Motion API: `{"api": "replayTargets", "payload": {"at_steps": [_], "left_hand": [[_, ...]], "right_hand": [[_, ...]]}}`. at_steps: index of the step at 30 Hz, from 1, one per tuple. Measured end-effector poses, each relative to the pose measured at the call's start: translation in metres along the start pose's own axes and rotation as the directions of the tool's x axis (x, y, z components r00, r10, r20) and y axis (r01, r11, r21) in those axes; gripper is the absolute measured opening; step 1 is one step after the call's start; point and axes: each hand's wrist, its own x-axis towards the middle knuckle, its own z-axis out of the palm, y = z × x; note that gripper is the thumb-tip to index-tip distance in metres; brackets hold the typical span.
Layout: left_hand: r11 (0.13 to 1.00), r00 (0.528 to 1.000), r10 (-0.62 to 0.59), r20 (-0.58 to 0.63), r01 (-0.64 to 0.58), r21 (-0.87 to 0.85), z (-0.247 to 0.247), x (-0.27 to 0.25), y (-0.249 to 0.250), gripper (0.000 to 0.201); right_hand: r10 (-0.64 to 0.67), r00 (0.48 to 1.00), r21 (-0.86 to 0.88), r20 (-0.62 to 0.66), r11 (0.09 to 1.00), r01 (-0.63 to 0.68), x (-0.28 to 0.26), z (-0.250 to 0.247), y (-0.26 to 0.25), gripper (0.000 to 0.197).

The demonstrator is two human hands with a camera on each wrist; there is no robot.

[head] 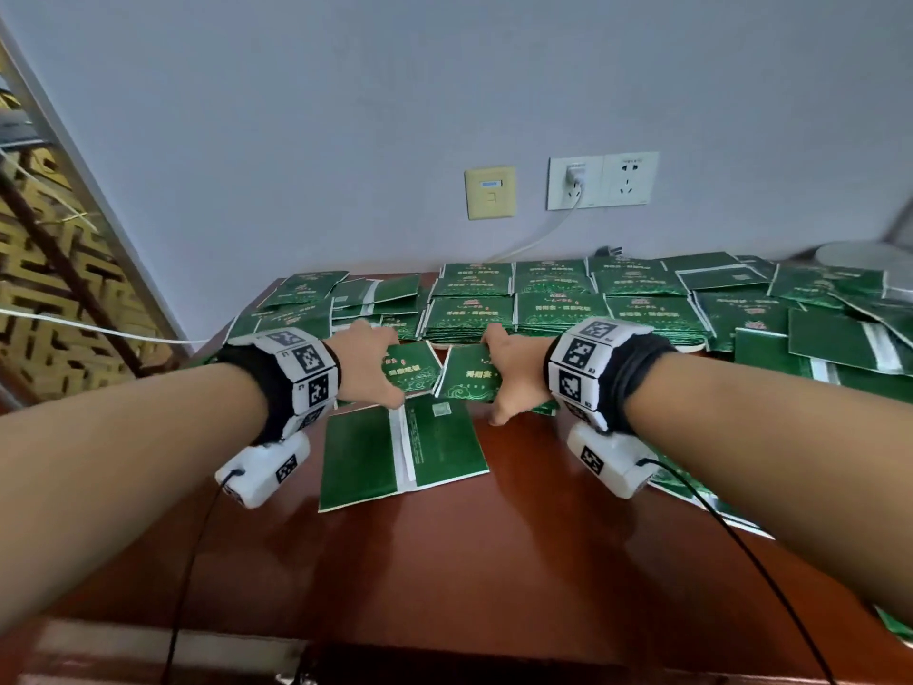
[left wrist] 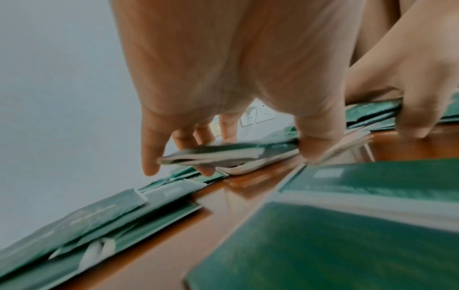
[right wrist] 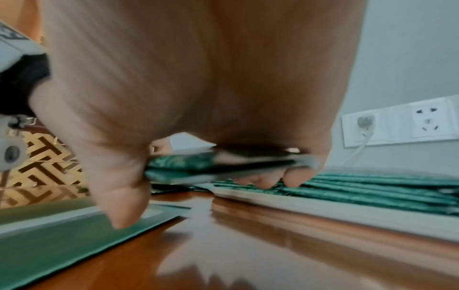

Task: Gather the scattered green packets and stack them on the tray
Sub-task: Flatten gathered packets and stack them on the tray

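Note:
My left hand (head: 379,364) grips a small bundle of green packets (left wrist: 216,155) between thumb and fingers, just above the brown table. Beside it, my right hand (head: 495,378) grips another bundle of green packets (right wrist: 198,164), fingers underneath and thumb (right wrist: 124,212) pointing down. Both hands hover in front of the pale tray (right wrist: 323,208), which carries neat stacks of green packets (head: 558,309). Two packets (head: 395,452) lie face down on the table just under my hands.
Loose packets are strewn at the table's far left (head: 296,299) and piled along the right side (head: 840,338). A wall socket with a plugged charger (head: 575,182) is behind the tray. A white round object (head: 859,259) sits back right. A gold lattice screen (head: 44,269) stands left.

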Motion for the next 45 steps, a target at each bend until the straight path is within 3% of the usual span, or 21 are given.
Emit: {"api": "replayTargets", "payload": {"at_steps": [8, 14, 20, 28, 31, 34, 45], "left_hand": [[0.994, 0.991, 0.109, -0.081, -0.11, -0.01, -0.047, 0.057, 0.025, 0.087], [0.993, 0.986, 0.119, -0.119, -0.115, 0.036, -0.069, 0.125, 0.04, 0.087], [0.987, 0.982, 0.145, -0.124, -0.152, -0.055, -0.09, 0.199, 0.047, 0.079], [0.985, 0.985, 0.171, -0.023, -0.17, 0.033, -0.091, 0.27, 0.048, 0.078], [0.98, 0.981, 0.187, 0.044, -0.19, 0.059, -0.081, 0.281, 0.049, 0.076], [0.973, 0.972, 0.211, 0.103, -0.219, 0.075, -0.071, 0.283, 0.046, 0.069], [0.969, 0.968, 0.248, 0.04, -0.247, -0.02, -0.068, 0.279, 0.041, 0.044]], "right_hand": [[0.047, 0.974, -0.072, -0.222, 0.995, -0.064, 0.02, -0.054, 0.058, 0.091], [0.131, 0.972, -0.061, -0.196, 0.987, -0.145, 0.059, -0.088, 0.1, 0.081], [0.173, 0.978, -0.085, -0.119, 0.979, -0.184, 0.119, -0.117, 0.125, 0.083], [0.178, 0.98, -0.119, -0.086, 0.975, -0.188, 0.185, -0.127, 0.145, 0.075], [0.183, 0.982, -0.163, -0.052, 0.968, -0.189, 0.201, -0.117, 0.15, 0.083], [0.136, 0.991, -0.247, -0.011, 0.96, -0.135, 0.208, -0.111, 0.152, 0.076], [0.064, 0.993, -0.21, -0.101, 0.974, -0.084, 0.198, -0.107, 0.159, 0.05]]}}
